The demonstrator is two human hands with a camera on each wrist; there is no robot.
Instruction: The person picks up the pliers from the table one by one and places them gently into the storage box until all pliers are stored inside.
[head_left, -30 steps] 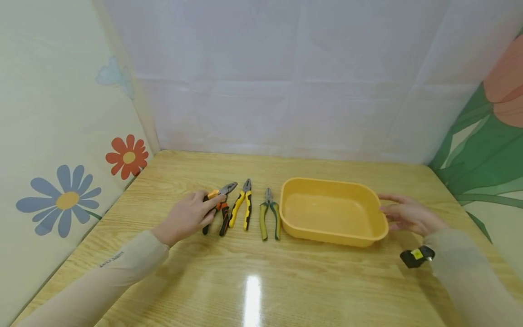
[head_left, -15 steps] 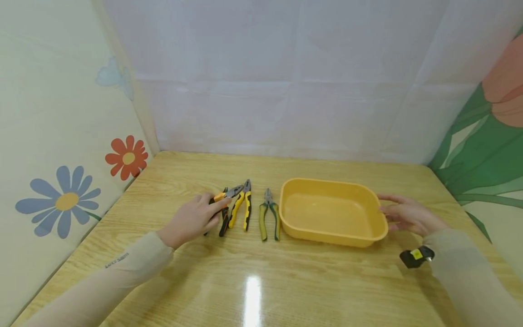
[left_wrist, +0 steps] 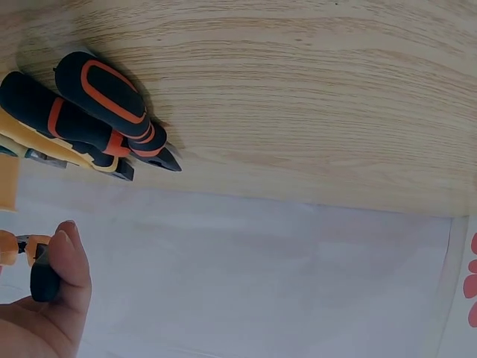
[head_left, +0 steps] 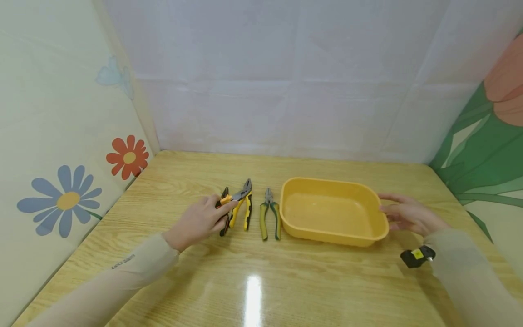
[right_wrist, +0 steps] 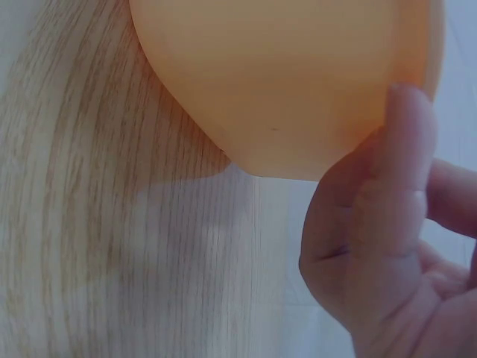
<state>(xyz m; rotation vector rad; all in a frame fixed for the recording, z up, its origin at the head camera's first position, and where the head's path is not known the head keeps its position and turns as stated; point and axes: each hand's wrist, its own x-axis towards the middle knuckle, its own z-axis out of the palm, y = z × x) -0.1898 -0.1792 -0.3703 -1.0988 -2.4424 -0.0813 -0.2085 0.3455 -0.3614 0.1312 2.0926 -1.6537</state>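
Left grip (head_left: 197,223), clamped on orange-handled pliers (head_left: 225,200), has just shifted rightward, so these now overlap the yellow pliers (head_left: 248,213) in view; green pliers (head_left: 263,221) lie on the tabletop (head_left: 323,286) before the tray (head_left: 331,213), whose right end the right grip (head_left: 412,215) touches, fingers apart.

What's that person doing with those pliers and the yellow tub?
The person's left grip is holding one pair of orange-and-black pliers. Their right grip touches the right end of the yellow tub. Three other pairs lie on the table: black pliers with red-orange bands, yellow-and-black pliers, and green-and-yellow pliers nearest the tub. No pliers are inside the tub.
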